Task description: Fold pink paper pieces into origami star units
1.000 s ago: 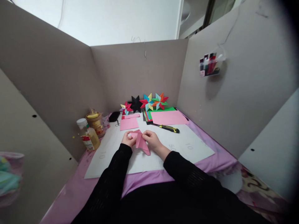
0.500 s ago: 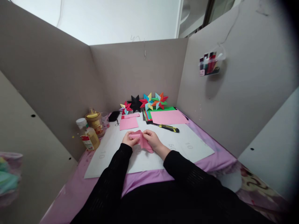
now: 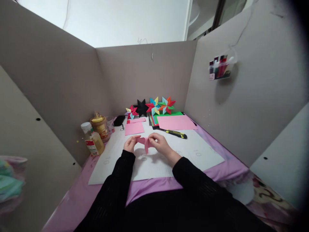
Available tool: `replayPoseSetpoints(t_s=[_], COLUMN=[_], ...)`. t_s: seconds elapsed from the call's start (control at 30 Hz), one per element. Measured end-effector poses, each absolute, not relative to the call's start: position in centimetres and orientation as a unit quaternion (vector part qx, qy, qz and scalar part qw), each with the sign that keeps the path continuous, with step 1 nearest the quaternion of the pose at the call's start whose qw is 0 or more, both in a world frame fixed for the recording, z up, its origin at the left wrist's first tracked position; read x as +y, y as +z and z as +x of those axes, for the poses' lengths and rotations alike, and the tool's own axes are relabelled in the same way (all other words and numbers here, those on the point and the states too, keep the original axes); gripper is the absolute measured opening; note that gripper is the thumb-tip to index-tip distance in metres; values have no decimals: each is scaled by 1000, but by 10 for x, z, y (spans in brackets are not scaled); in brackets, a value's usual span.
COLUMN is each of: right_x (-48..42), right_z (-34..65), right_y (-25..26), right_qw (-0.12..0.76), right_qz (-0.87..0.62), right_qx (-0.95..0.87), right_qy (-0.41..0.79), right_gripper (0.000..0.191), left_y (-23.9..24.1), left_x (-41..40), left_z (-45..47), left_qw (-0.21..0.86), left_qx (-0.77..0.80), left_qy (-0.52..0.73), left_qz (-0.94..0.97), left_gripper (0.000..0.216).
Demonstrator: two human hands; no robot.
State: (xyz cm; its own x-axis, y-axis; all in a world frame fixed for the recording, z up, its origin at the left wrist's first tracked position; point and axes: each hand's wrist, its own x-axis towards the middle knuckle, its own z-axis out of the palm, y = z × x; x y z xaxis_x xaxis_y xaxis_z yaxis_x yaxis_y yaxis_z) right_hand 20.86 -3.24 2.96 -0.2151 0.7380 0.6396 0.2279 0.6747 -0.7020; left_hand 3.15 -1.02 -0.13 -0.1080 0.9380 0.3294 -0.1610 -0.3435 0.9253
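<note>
A folded pink paper piece point(image 3: 144, 143) hangs between both hands, lifted a little above the white mat point(image 3: 200, 151). My left hand point(image 3: 130, 144) pinches its left end with the fingers closed. My right hand point(image 3: 159, 144) pinches its right side, thumb and fingers pressed together. Both arms wear black sleeves. A flat pink square sheet point(image 3: 134, 128) lies on the mat just beyond the hands.
Several coloured paper stars point(image 3: 154, 106) lean against the back wall. A stack of coloured sheets topped with pink point(image 3: 176, 122) and a yellow-black utility knife point(image 3: 174, 133) lie at the right. Bottles and a jar point(image 3: 95, 135) stand at the left. A pen holder point(image 3: 219, 67) hangs on the right wall.
The pink paper has been raised off the mat and turned, so it now looks narrower. Both hands lifted slightly with it.
</note>
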Motion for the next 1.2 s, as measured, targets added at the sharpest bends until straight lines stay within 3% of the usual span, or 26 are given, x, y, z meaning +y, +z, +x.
replayPoseSetpoints(t_s=[0.2, 0.43, 0.77, 0.87, 1.2], right_x=[-27, -19, -18, -18, -18], right_z=[214, 211, 208, 209, 202], right_y=[56, 59, 61, 62, 72], right_qw=[391, 332, 303, 293, 233], right_qz=[-275, -282, -297, -312, -296], right_qx=[-878, -897, -901, -901, -926], right_qy=[24, -69, -88, -77, -34], right_gripper=[12, 12, 12, 9, 12], left_y=[2, -4, 0, 0, -4], left_x=[-16, -11, -22, -22, -24], left_z=[31, 30, 36, 37, 46], left_qw=[373, 417, 499, 500, 483], left_qx=[385, 369, 311, 308, 315], left_qy=[617, 559, 557, 554, 491], left_qz=[577, 614, 586, 590, 653], left_gripper=[37, 38, 40, 36, 52])
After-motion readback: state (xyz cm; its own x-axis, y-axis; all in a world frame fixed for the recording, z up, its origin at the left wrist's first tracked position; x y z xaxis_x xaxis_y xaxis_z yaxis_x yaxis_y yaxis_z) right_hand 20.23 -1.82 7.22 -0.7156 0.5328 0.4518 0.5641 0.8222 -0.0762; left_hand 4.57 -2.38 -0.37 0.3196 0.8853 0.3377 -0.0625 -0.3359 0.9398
